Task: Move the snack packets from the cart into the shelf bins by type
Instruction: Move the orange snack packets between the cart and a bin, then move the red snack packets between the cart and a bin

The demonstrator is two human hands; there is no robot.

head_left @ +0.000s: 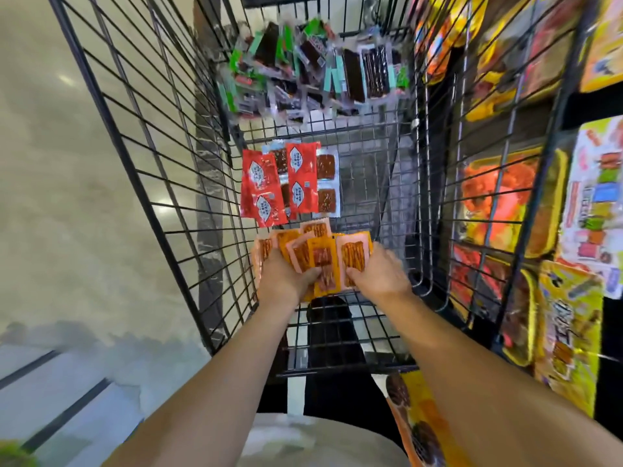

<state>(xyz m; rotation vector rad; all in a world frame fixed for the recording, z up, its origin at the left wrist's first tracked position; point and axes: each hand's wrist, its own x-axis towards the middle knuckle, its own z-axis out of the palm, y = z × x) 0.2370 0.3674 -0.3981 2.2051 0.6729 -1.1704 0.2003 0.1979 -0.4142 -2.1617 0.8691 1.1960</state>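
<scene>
A: So, how far along?

B: Early to midway, hard to say. Plenty left in the cart (141,136): a heap of green-and-dark packets (313,69) at the far end, a cluster of red packets (266,187) mid-floor with clear-windowed brown packets (326,183) just beside, and a fan of orange packets (323,254) at the near end.

A: And the hands?

B: Both down in the cart on the orange lot. Left hand (286,278) curled over the left side of the fan, fingers closed on several packets. Right hand (377,274) gripping the right side, fingertips hooked on a packet edge. Gathering one type into a single bundle, apparently.

A: Lifted yet?

B: Cannot tell. Touching the wire floor or just above it, blurred either way.

A: Anything in the shelf bins (558,203)?

B: Stocked with yellow and orange bags, seen through the cart's right wall. No telling the source.

A: Left to do, then?

B: Carry the orange bundle across to a matching bin, then back for the red, the brown and the green-and-dark heap. Most of the job ahead, judging by the cart's load.
</scene>
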